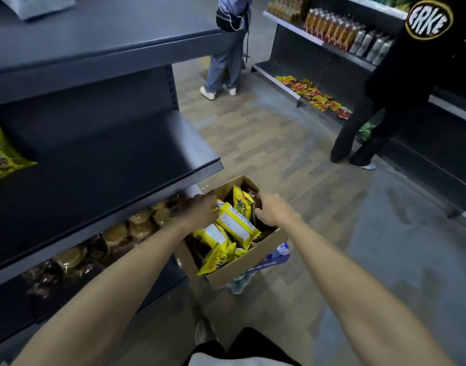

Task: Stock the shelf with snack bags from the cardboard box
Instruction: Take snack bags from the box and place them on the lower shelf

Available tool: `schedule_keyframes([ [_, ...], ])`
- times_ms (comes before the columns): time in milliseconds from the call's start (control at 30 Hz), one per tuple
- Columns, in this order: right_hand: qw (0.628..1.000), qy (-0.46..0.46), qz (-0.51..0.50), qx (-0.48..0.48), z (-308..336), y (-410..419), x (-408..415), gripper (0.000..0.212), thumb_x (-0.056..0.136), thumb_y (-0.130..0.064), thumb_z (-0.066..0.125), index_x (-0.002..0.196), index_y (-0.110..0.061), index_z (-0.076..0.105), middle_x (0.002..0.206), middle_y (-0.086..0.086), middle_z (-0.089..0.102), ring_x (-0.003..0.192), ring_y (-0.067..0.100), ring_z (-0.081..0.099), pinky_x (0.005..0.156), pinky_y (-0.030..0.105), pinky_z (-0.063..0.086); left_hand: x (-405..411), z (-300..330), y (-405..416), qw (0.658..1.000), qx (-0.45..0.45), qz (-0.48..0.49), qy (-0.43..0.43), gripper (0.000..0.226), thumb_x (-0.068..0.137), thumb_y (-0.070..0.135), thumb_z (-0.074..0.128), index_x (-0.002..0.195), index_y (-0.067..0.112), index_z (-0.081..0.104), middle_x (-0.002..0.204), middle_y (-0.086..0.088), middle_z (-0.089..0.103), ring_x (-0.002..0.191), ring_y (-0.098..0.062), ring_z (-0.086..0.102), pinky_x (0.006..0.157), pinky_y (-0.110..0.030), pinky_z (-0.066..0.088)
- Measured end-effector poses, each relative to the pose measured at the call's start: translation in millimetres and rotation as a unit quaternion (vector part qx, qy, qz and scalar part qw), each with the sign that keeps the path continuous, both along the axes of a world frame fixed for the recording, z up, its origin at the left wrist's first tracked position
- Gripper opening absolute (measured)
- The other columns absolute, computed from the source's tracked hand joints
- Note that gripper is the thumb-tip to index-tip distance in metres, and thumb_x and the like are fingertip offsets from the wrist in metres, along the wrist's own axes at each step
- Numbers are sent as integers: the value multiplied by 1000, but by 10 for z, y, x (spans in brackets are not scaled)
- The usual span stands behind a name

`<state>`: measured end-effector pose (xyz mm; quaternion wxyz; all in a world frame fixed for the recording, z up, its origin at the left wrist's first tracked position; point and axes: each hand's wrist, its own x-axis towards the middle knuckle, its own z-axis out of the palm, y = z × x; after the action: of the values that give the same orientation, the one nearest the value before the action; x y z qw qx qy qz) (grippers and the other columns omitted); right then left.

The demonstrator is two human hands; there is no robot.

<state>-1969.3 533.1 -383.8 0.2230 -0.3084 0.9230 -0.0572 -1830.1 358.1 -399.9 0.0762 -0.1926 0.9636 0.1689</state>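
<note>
**Both hands down in the snack box**

Two bare forearms reach forward from the person at the bottom of the view. The left hand (197, 210) is curled over the yellow snack bags (233, 225), its fingers closed on the top edge of one. The right hand (272, 210) dips in beside it, fingers bent around a dark brown packet (255, 200); how firm that hold is I cannot tell. The cardboard box (242, 268) sits on the floor on a wrapped pack of bottles (275, 256), just beside the dark shelf (137, 154). One yellow bag (2, 154) already lies on the shelf's far left. Farther off, two people stand at the opposite shelving (292, 75).
</note>
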Motion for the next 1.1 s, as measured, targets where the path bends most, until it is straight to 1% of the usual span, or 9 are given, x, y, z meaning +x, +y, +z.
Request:
schedule_keyframes([
  [67,1000,-10,4,10,-157,-18,2,33,88,-26,54,119,-14,48,113,15,60,101,36,59,81,41,52,-21,-68,47,1000,-5,8,2,18,87,30,54,80,19,43,76,-1,45,77,-26,50,59,-33,31],
  [200,999,-26,16,23,-439,-38,-53,35,89,-27,54,120,-12,47,114,16,57,105,37,57,86,45,51,-44,-322,103,999,18,35,-20,16,87,31,57,90,16,55,96,-8,62,92,-30,59,62,-31,36],
  [300,997,-34,49,40,-621,-90,-132,27,90,-22,51,115,-11,47,113,16,58,104,39,58,80,42,48,22,-581,111,993,67,84,-57,27,89,33,57,108,14,58,111,-8,60,104,-29,58,74,-33,47],
  [467,993,-71,94,31,-908,-274,-169,35,91,-12,51,126,-13,49,121,15,59,108,37,58,80,40,48,231,-790,73,978,127,133,-98,34,89,23,56,122,15,57,127,-6,56,117,-27,53,88,-30,43],
  [567,988,-96,119,28,-1071,-377,-133,62,94,-28,58,149,-22,30,132,15,49,117,37,54,90,44,47,303,-808,65,964,176,161,-118,21,91,38,59,96,18,63,101,-5,66,98,-26,62,77,-33,48],
  [767,989,-71,126,28,-1297,-465,-13,71,91,-35,63,147,-19,22,129,19,46,114,39,52,85,43,48,413,-841,229,937,227,190,-183,65,78,78,47,65,15,48,61,-1,53,59,-14,53,56,-29,35],
  [833,989,-63,129,35,-1338,-497,-18,77,89,-37,66,148,-19,21,129,18,47,113,38,54,84,42,48,416,-853,322,926,262,198,-189,70,71,85,45,76,16,53,74,1,55,70,-14,55,63,-29,40],
  [933,989,-47,134,48,-1386,-544,-46,79,87,-39,70,147,-19,23,126,16,49,108,37,58,81,43,50,436,-899,427,932,249,161,-207,83,62,80,60,123,23,52,120,6,56,110,-16,54,91,-33,47],
  [1100,989,-26,140,29,-1396,-566,-114,52,92,-23,61,137,-17,34,119,15,57,103,40,61,77,42,49,511,-1010,429,947,208,166,-183,65,67,51,73,122,26,48,121,0,57,109,-23,55,87,-35,48],
])
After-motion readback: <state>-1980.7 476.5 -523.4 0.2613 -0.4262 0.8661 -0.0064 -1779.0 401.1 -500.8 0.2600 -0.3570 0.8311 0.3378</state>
